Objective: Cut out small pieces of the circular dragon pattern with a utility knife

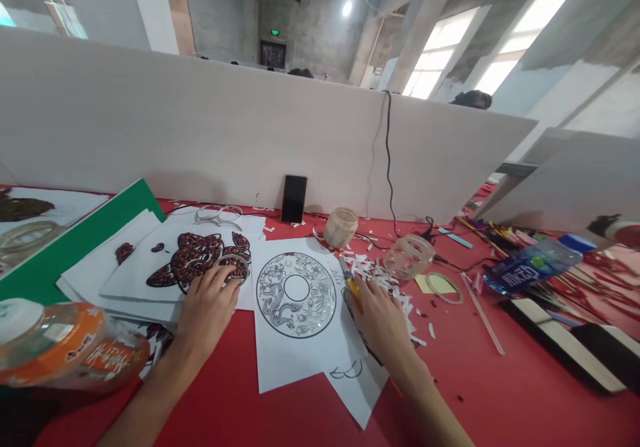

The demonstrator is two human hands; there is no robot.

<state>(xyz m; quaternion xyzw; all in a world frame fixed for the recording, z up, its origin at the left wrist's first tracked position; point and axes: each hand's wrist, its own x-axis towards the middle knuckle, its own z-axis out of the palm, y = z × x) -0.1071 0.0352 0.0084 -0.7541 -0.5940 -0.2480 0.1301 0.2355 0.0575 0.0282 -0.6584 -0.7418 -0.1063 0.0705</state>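
My left hand [210, 300] rests at the right edge of a picture of dark red pieces [195, 260] on white sheets, its fingers curved over a clear ring [239, 268]. My right hand [377, 313] is closed round a yellow-handled cutter [353, 288], its tip pointing away from me. Between the hands lies a white sheet [290, 363] with a round black line drawing of a dragon and a bird [270, 300]. Under my right hand and wrist are the edges of other sheets, one with a leaf-like outline [350, 370].
Paper scraps [373, 270] lie around two open jars [341, 227] [409, 257]. A phone [294, 198] leans on the white partition [225, 127]. An orange-labelled jar [107, 357] stands at the left, a blue-capped bottle [540, 263] lies right, near black-and-cream blocks [565, 347].
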